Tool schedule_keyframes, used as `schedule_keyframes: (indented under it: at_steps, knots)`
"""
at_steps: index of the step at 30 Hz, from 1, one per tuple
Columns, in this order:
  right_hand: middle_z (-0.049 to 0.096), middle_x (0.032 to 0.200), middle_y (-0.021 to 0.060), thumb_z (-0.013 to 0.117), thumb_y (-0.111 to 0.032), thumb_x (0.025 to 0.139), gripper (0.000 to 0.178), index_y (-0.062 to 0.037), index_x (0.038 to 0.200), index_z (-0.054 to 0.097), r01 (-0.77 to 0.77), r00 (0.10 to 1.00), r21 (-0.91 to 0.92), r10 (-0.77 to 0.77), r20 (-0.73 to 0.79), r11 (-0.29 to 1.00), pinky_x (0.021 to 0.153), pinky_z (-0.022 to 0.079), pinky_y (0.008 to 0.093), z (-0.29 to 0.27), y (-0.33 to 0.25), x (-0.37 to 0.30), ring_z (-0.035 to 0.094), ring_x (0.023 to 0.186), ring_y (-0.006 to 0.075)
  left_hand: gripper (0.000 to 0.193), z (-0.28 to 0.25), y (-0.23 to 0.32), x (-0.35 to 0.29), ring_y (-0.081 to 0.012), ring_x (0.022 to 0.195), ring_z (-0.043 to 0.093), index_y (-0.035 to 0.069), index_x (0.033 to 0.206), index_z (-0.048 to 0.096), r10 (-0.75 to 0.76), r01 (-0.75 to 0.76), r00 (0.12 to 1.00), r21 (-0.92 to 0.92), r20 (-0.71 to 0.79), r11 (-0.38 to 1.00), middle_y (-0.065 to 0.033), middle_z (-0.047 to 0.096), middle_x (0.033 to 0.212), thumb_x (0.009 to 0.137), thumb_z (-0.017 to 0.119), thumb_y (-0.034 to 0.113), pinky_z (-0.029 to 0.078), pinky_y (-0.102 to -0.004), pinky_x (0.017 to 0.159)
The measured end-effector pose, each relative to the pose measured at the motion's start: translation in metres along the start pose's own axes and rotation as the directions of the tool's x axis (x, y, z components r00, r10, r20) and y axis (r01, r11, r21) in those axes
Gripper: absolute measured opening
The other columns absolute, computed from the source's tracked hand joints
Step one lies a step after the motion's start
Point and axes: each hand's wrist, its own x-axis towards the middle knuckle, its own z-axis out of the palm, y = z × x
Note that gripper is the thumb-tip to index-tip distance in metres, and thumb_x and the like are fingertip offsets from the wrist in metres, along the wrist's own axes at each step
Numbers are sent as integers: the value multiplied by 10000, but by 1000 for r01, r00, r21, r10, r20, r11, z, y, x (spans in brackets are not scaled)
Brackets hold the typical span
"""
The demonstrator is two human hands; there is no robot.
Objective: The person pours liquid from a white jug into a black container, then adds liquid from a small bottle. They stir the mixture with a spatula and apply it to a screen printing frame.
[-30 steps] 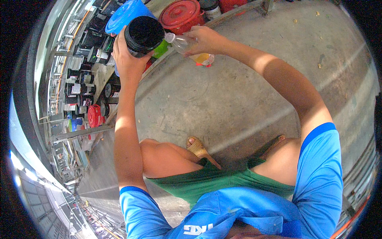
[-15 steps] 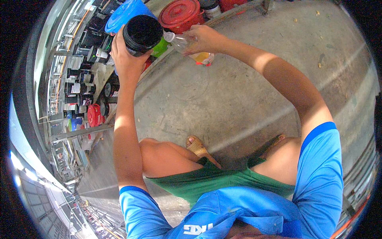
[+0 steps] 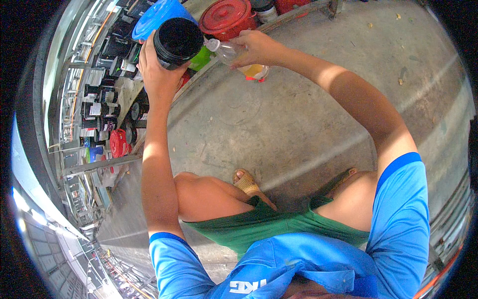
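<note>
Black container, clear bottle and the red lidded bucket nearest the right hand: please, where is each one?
Black container (image 3: 178, 37), head view: its dark inside.
Clear bottle (image 3: 226, 53), head view: its shoulder.
Red lidded bucket (image 3: 225, 16), head view: its lid.

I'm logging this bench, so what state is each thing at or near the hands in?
Black tub: open, gripped by the left hand.
Clear bottle: tilted, gripped by the right hand, yellow liquid at its base end.
Red bucket: lidded.
Blue container: partly hidden, lid unclear.
</note>
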Motion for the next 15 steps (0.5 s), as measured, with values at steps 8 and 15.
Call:
schedule_keyframes:
  at_steps: [8,15]
  knots:
    - [629,971,181,835,-546,659,748,-38,1187,683,12,1000,18,-12,-27,1000,806,505,404,-2,-1,0,629,906,330,1030,1,1,1,-401,1288,465,101,1423,423,13,-13,1000,2,-16,1000,-191,518,1351,524,923,146,356,-503,1072]
    - [625,953,162,821,-545,683,720,-50,1187,682,6,1000,2,-6,-5,1000,791,500,402,0,3,1,618,898,319,1040,-1,1,1,-398,1324,431,101,1427,419,19,-19,1000,0,-4,1000,-185,512,1366,521,926,157,337,-498,1089]
